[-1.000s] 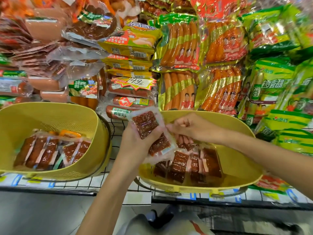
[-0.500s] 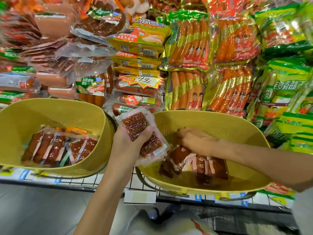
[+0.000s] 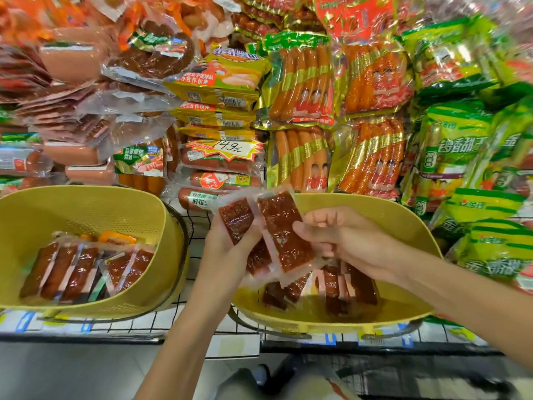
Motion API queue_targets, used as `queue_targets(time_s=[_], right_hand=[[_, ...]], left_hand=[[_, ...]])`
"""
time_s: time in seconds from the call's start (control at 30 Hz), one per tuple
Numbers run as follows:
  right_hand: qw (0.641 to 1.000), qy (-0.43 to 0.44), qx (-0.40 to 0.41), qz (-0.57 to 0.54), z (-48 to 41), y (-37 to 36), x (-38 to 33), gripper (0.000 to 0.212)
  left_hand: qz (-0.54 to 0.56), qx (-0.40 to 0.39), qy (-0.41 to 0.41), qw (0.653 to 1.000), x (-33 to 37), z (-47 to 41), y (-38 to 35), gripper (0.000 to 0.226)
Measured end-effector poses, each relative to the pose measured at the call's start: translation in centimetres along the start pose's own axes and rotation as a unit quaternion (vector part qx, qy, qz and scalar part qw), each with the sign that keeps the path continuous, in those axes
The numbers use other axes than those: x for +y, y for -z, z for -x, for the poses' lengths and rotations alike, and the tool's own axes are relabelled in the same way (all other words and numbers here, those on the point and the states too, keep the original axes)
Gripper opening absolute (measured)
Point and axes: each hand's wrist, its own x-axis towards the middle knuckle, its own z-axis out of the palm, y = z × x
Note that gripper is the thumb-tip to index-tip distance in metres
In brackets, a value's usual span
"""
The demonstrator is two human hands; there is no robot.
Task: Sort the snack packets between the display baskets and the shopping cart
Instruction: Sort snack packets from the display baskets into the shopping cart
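Gripping one snack packet [image 3: 235,219] in your left hand [image 3: 227,252]; your right hand [image 3: 349,241] pinches a second packet [image 3: 284,232] just beside it, edges overlapping. Both sit over the right basket [image 3: 403,223], with more packets [image 3: 346,284] lying inside. At 9 o'clock the left basket [image 3: 86,206] holds a row of packets [image 3: 75,269]. At 12 o'clock, sausage packs [image 3: 300,82] are stacked behind.

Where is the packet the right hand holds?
Centre of the head view: the packet is above the right basket, between the right hand and the left hand.
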Motion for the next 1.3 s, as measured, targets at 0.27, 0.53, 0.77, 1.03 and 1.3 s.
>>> queue_targets(time_s=[0.27,0.53,0.77,1.03,1.3], right_hand=[[0.985,0.04,0.142,0.089,0.4,-2.3,-0.5,0.026],[0.956,-0.021,-0.093,-0.276,1.0,-2.8,1.4,0.047],[0.907,0.007,-0.164,-0.387,1.8,-1.3,1.6,0.043],[0.888,0.011,-0.162,-0.431,2.3,-1.0,1.4,0.045],[0.895,0.026,-0.125,-0.427,3.1,-0.6,2.0,0.044]], left_hand=[[0.067,-0.088,0.035,0.993,0.6,0.8,-0.6,0.047],[-0.058,-0.113,-0.009,0.992,1.9,1.5,-2.1,0.066],[-0.043,-0.183,-0.046,0.981,3.6,3.0,-1.4,0.036],[-0.055,-0.171,-0.059,0.982,4.2,2.9,-1.6,0.038],[-0.053,-0.135,-0.045,0.988,3.8,2.2,-2.1,0.036]])
